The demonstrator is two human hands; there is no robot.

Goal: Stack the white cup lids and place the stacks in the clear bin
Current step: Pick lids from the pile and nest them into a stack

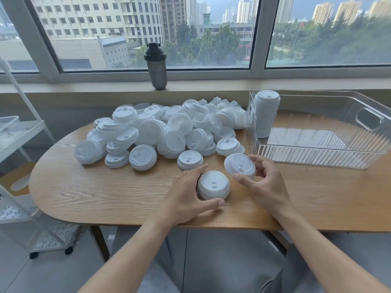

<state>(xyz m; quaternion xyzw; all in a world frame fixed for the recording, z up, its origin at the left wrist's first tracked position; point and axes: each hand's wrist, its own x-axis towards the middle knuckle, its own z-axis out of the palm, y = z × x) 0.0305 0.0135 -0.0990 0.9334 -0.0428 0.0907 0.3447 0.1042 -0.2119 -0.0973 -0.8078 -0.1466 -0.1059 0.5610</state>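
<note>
Left hand at lower centre, fingers and thumb curled round short lid stack resting on table. Right hand just right of it, thumb and fingertips pinching single lid, tilted, held above table beside stack. Loose white lids heaped in pile at centre. Clear bin at right, tall stack upright in its left corner. Shaker bottle on sill, upper centre.
</note>
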